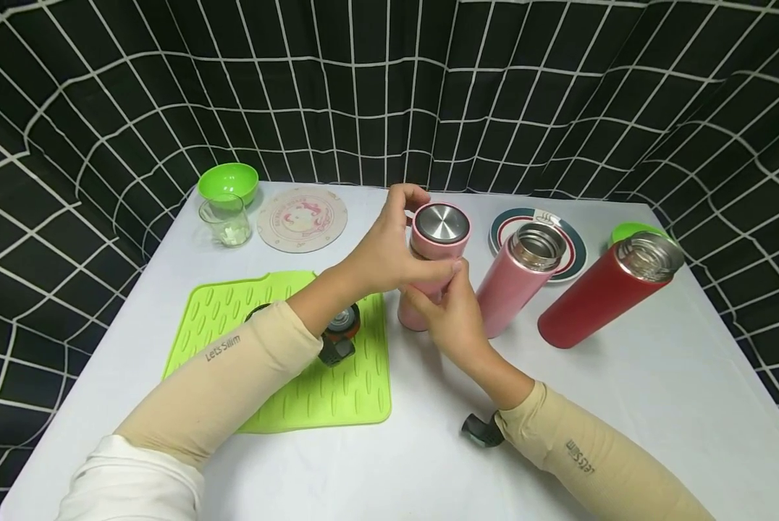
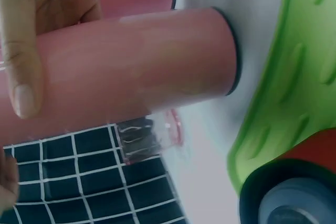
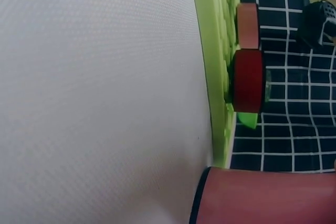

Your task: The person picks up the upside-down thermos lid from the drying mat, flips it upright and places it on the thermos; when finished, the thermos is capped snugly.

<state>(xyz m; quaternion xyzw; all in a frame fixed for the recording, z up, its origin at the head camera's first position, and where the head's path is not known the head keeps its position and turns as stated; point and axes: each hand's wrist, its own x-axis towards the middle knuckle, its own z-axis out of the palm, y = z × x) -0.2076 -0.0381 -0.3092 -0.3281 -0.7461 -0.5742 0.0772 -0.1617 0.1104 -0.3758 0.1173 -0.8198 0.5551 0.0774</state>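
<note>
In the middle of the table, a pink thermos bottle (image 1: 413,318) stands upright with a steel-topped pink lid (image 1: 441,223) on it. My left hand (image 1: 389,250) grips its upper part, with the fingers curled behind the lid and the thumb across the front. Lower down, my right hand (image 1: 456,318) holds the bottle's body; its thumb presses the pink side in the left wrist view. The bottle's dark-edged base (image 3: 210,198) is close to the tabletop. Just right stands a second pink thermos bottle (image 1: 516,282), lidless, its steel mouth showing.
Farther right is a lidless red thermos bottle (image 1: 598,297). A red lid (image 3: 249,80) and a pink lid (image 3: 248,24) lie on the green mat (image 1: 357,391). Behind are a striped plate (image 1: 578,246), a green bowl (image 1: 229,177), a glass (image 1: 229,224) and a round coaster (image 1: 302,219).
</note>
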